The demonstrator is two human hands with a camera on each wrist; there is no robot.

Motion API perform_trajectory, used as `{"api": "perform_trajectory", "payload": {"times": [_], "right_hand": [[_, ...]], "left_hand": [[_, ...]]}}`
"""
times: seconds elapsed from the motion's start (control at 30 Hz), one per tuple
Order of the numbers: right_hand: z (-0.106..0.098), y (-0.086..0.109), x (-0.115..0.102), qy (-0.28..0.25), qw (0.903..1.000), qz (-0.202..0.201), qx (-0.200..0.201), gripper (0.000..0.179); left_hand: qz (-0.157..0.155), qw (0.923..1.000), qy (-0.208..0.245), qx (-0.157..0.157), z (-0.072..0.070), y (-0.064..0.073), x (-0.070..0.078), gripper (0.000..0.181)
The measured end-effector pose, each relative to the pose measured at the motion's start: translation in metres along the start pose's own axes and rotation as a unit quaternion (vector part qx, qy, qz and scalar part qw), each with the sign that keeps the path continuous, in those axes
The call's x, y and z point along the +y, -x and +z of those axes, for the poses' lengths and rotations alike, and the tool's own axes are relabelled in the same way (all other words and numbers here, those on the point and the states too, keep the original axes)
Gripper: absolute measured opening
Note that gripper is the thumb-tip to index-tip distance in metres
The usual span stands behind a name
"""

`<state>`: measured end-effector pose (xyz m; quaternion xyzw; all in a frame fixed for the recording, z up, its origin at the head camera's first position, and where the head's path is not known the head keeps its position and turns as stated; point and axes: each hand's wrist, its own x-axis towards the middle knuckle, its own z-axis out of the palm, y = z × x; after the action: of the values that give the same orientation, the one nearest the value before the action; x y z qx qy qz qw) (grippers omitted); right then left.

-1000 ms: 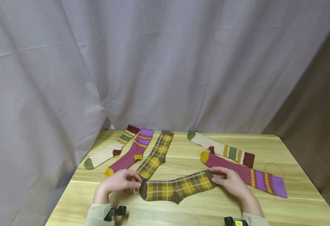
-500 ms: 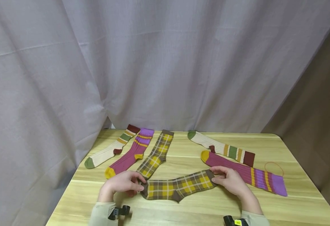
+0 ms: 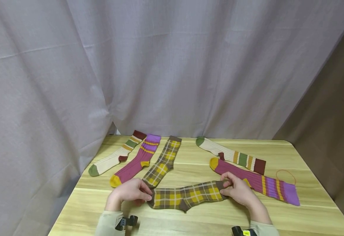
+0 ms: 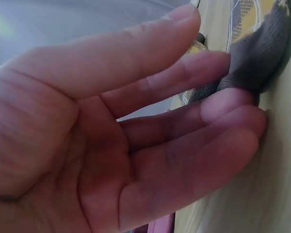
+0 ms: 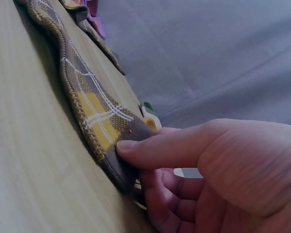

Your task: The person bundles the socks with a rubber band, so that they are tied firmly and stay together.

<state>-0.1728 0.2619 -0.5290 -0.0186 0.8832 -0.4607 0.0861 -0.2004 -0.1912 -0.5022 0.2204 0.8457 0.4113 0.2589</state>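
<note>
A brown and yellow plaid sock (image 3: pixel 200 193) lies crosswise on the table in front of me, toe to the left and cuff to the right. My left hand (image 3: pixel 130 191) is at its brown toe (image 4: pixel 262 48). In the left wrist view those fingertips touch the toe while the thumb stands apart from it. At the other end my right hand (image 3: pixel 238 190) pinches the brown cuff, thumb on top and fingers underneath, as the right wrist view shows. A matching plaid sock (image 3: pixel 163 160) lies slanted just behind, its toe close to my left hand.
On the left lie a maroon and purple sock (image 3: pixel 133 167) and a cream striped sock (image 3: pixel 108 162). Their look-alikes, a cream sock (image 3: pixel 228 152) and a maroon sock (image 3: pixel 254 180), lie on the right. A thin orange loop (image 3: pixel 286 170) touches the latter. Grey curtain (image 3: pixel 172 82) hangs behind.
My left hand has shifted right, over the toe of the near plaid sock. The right hand's grip on the cuff has changed, and the cuff end sits slightly lower.
</note>
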Motion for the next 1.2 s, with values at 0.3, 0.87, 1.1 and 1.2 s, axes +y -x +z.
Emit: {"api": "perform_trajectory", "payload": {"times": [0.3, 0.87, 1.1, 1.2], "right_hand": [[-0.006, 0.004, 0.006, 0.008, 0.9952, -0.083, -0.051, 0.018], [-0.045, 0.017, 0.021, 0.005, 0.9911, -0.038, -0.128, 0.017], [-0.053, 0.021, 0.028, 0.002, 0.9896, -0.024, -0.142, 0.015], [-0.052, 0.02, 0.03, -0.025, 0.9894, -0.017, -0.142, 0.018]], "left_hand": [[0.007, 0.9995, -0.029, 0.01, 0.002, -0.002, 0.002, 0.013], [0.029, 0.9972, -0.057, 0.038, 0.011, -0.014, 0.012, 0.024], [0.041, 0.9965, -0.064, 0.034, 0.015, -0.017, 0.015, 0.027], [0.042, 0.9965, -0.061, 0.039, 0.017, -0.019, 0.013, 0.026]]}}
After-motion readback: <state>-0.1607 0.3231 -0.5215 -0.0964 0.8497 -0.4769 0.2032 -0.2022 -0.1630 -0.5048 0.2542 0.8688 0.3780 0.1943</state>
